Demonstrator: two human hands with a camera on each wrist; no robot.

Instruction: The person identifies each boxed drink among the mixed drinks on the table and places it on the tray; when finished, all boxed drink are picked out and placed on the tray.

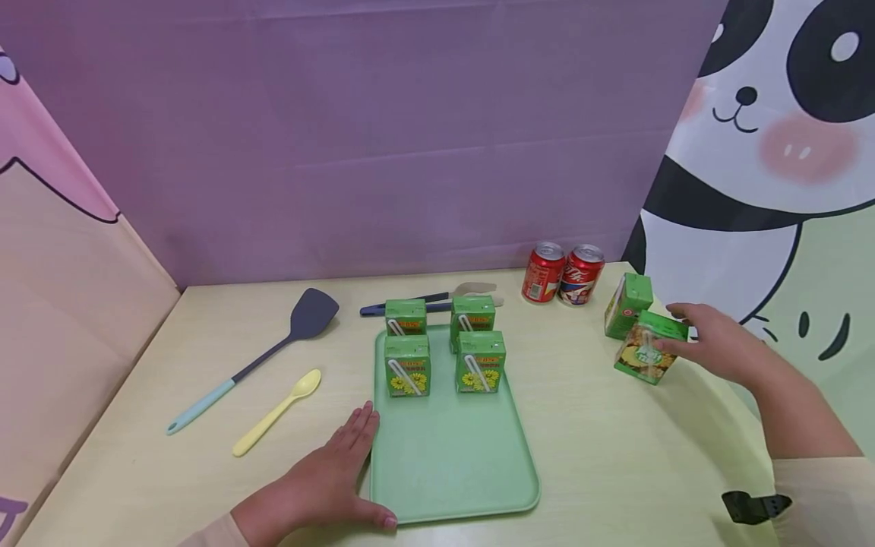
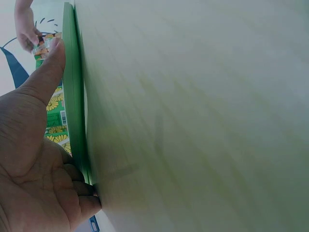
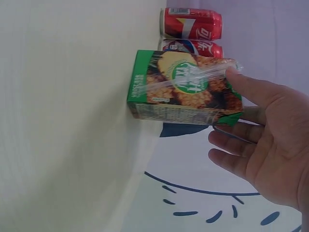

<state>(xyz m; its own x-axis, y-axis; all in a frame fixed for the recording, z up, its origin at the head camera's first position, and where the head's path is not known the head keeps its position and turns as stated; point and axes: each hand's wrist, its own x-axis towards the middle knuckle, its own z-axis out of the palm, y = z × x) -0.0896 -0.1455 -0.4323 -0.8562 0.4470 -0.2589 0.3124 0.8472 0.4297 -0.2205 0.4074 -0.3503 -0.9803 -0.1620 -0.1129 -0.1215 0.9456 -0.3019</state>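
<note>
My right hand pinches a green-topped drink carton near its top, with the thumb on its front face and a finger behind. In the right wrist view this carton shows a brown food picture and a clear-wrapped straw. Behind it stands another green carton. My left hand lies spread along the left edge of a light green tray, thumb at its near corner and fingers straight along its side. Several green drink cartons with yellow flowers, among them a front-left carton, stand at the tray's far end.
Two red soda cans, a left can and a right can, stand at the back right. Left of the tray lie a dark spatula with a light blue handle and a yellow spoon. Dark-handled utensils lie behind the tray.
</note>
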